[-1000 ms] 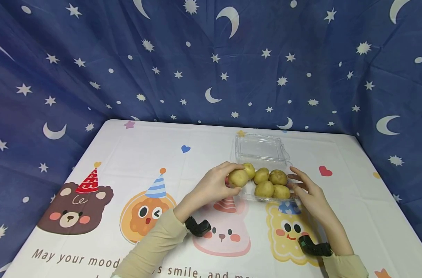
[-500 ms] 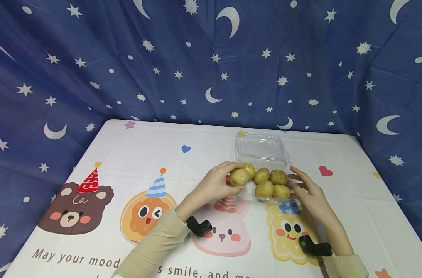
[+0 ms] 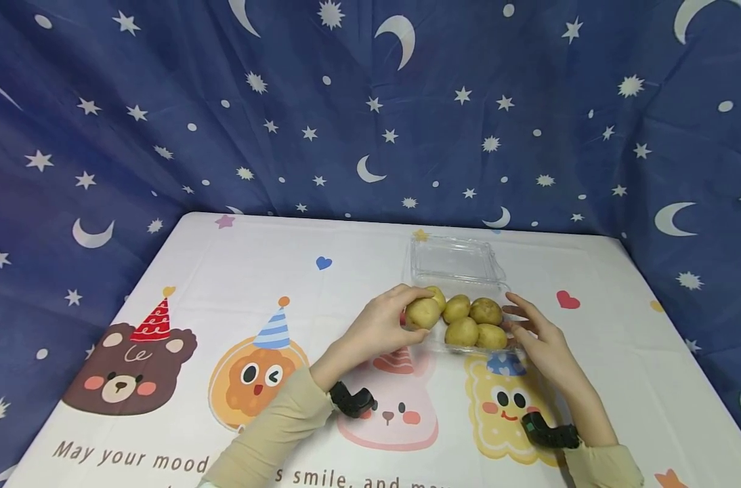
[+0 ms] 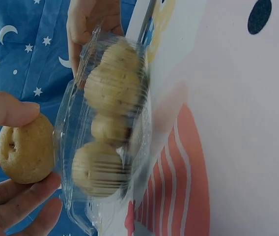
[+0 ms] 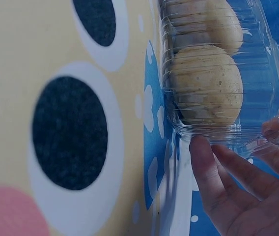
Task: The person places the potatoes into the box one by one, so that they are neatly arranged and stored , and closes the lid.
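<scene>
A potato [image 3: 422, 314] is held between the thumb and fingers of my left hand [image 3: 385, 322], raised over the left end of a clear plastic clamshell box [image 3: 433, 340]. Several other potatoes [image 3: 462, 332] lie inside the box, two of them along its front side. The left wrist view shows the held potato [image 4: 26, 150] just outside the box's rim. At the box's right end, my right hand [image 3: 546, 342] touches the wall with extended fingers. In the right wrist view its fingertips [image 5: 198, 147] rest against the ribbed end wall, right beside a potato [image 5: 208, 86].
The box's hinged lid [image 3: 452, 261] lies folded back behind it. A white tablecloth [image 3: 273, 251] with printed cartoon figures covers the table. Behind it hangs a blue curtain [image 3: 322, 122] with moons and stars. Each wrist wears a small black camera [image 3: 352, 400].
My left hand, with the potato in it, has shifted slightly to the right over the box. The right hand stays at the box's end. The head view has shifted a little.
</scene>
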{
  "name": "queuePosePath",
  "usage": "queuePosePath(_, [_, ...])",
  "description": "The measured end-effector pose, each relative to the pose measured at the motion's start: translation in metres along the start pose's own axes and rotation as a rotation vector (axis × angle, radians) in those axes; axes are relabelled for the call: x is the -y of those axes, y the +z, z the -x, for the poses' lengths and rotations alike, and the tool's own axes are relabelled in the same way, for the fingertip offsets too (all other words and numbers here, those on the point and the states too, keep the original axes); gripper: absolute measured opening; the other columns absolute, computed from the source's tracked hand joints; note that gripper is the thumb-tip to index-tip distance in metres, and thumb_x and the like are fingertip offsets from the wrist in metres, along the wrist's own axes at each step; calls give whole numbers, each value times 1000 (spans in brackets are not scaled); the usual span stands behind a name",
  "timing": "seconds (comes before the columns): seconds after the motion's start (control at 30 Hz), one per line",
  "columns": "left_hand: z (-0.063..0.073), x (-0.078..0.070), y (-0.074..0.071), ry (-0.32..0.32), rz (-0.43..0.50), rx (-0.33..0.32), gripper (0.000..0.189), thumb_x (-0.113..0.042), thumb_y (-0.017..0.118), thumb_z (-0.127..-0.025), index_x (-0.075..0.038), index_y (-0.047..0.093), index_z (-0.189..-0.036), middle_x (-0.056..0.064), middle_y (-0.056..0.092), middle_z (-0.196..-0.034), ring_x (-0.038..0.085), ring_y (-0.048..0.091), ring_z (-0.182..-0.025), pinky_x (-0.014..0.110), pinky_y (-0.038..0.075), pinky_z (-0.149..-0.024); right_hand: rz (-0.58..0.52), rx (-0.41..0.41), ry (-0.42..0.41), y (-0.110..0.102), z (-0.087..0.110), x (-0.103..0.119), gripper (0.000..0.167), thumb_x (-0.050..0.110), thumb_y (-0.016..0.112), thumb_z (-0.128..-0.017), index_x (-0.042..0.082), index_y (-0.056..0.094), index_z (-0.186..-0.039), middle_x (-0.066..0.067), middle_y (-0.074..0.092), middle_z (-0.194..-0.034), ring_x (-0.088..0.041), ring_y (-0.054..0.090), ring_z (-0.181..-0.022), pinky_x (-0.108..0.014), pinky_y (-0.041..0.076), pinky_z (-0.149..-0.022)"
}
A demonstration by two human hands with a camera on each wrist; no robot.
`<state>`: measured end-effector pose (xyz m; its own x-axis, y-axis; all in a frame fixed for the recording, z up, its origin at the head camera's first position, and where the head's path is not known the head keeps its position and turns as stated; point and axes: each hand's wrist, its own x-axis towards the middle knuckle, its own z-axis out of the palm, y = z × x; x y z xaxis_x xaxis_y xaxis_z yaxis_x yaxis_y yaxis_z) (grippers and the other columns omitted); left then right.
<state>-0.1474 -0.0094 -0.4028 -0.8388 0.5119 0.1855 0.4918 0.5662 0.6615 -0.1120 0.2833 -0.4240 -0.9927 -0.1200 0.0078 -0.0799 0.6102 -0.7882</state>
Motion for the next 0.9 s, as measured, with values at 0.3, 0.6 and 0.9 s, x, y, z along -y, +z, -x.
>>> queuePosePath(0.3, [-2,-3,9,20,-32,32,58,-25,78,-76,-23,56,-130,0,61,-126,14,62,-105,31,51,-90,31,1,0,2,0,-1,52,9,41,-99,11,31,-150,-25,51,-136,-36,59,-110,-18,52,-77])
queuePosePath(0.6, [-8,-5,15,21,-85,53,58,-29,77,-76,-22,57,-130,1,60,-130,16,61,-113,38,47,-96,25,5,5,1,0,0,52,12,41,-100,14,30,-151,-24,51,-137,-38,59,-112,-20,53,-78])
queuePosePath(0.9, [-12,-3,20,10,-97,96,56,-32,74,-78,-22,56,-131,-1,59,-131,14,62,-111,33,46,-90,23,2,11,1,0,0,52,11,42,-100,13,30,-151,-24,51,-137,-39,59,-113,-19,52,-79])
